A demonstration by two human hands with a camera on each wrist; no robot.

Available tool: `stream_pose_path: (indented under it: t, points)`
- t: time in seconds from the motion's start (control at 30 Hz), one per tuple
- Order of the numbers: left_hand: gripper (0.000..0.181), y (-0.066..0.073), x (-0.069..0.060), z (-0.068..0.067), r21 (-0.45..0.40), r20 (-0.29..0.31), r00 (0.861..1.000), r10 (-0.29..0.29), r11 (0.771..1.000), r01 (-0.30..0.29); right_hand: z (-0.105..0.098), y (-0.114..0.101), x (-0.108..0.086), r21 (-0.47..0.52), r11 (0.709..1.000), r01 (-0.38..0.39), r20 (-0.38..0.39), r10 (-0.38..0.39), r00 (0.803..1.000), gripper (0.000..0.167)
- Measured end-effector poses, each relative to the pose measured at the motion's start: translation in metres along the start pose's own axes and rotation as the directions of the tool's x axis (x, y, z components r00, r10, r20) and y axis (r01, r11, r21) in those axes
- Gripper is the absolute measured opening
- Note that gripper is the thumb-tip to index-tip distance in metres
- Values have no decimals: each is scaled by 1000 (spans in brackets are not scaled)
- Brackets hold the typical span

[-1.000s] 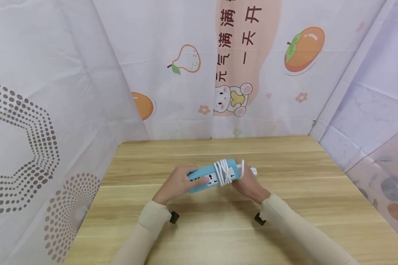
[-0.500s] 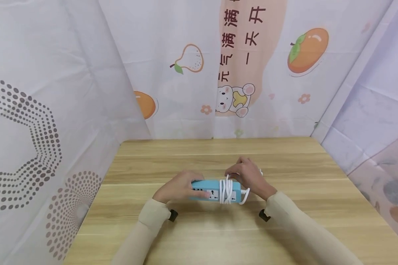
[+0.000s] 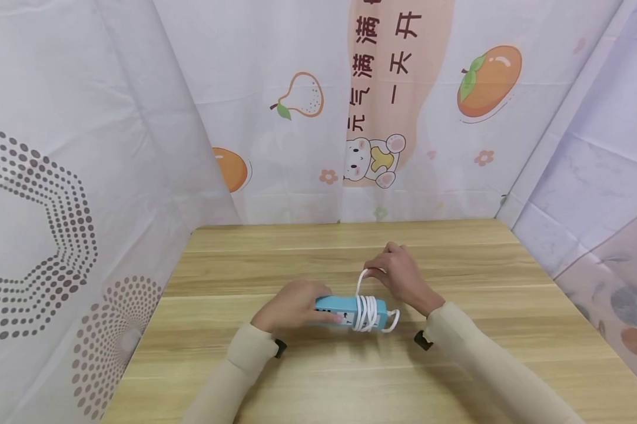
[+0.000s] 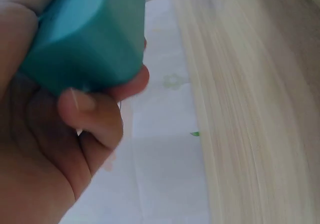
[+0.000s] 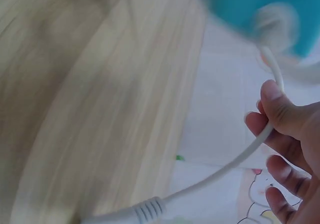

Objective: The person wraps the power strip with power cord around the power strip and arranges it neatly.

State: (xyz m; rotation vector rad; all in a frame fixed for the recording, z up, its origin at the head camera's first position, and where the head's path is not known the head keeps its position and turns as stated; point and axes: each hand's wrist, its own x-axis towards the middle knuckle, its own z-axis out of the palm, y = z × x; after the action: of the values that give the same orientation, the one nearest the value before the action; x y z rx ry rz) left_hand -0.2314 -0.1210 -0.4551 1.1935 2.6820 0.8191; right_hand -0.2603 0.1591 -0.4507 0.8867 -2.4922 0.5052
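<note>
A blue power strip point(image 3: 341, 304) with white socket panels is gripped at its left end by my left hand point(image 3: 292, 307), thumb across the top face. In the left wrist view, curled fingers hold the strip's plain blue end point(image 4: 95, 44). White cord point(image 3: 366, 314) is wound several times round the strip's right half. My right hand point(image 3: 402, 278) pinches a length of this cord, drawn up and away from the coils. The right wrist view shows the cord point(image 5: 220, 171) between thumb and forefinger, running down to a ribbed white sleeve point(image 5: 150, 210); the plug beyond is out of view.
Both hands work above a wooden table point(image 3: 234, 259). A white curtain point(image 3: 276, 194) with fruit prints hangs at the back, and other patterned curtains point(image 3: 154, 176) stand at the sides. Dark wrist straps show at both cuffs.
The power strip has come from tilted to nearly level and moved nearer the body. My right hand has left its right end, pinched the cord and pulled a loose stretch from the coils.
</note>
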Motion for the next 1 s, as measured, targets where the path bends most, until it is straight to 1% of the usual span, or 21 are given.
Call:
stream_pose_path:
  t: [0.13, 0.3, 0.4, 0.5, 0.63, 0.77, 0.83, 1.0]
  points:
    - [38, 3, 1, 2, 57, -18, 999, -34, 998, 35, -4, -7, 4, 3, 999, 47, -31, -47, 998, 15]
    - [38, 4, 1, 5, 76, -33, 997, -74, 994, 76, -7, -16, 7, 7, 996, 91, -52, -91, 994, 13]
    - [38, 4, 0, 7, 88, -62, 994, -93, 991, 98, -8, -20, 8, 11, 994, 106, -57, -105, 993, 11]
    - [41, 5, -1, 9, 119, -92, 990, -110, 985, 121, -7, -25, 8, 5, 993, 115, -55, -115, 992, 9]
    - [47, 8, 0, 11, 153, -128, 980, -154, 973, 173, -4, -28, 8, -11, 992, 123, -51, -124, 991, 8]
    - [48, 9, 1, 11, 151, -166, 965, -205, 961, 230, -2, -29, 9, -15, 992, 127, -48, -128, 991, 7]
    - [49, 9, 2, 10, 142, -177, 959, -220, 959, 246, -2, -30, 10, -16, 992, 129, -49, -129, 990, 8]
    - [49, 9, 1, 6, 131, -198, 953, -228, 958, 257, -4, -32, 12, -20, 992, 122, -48, -123, 991, 10]
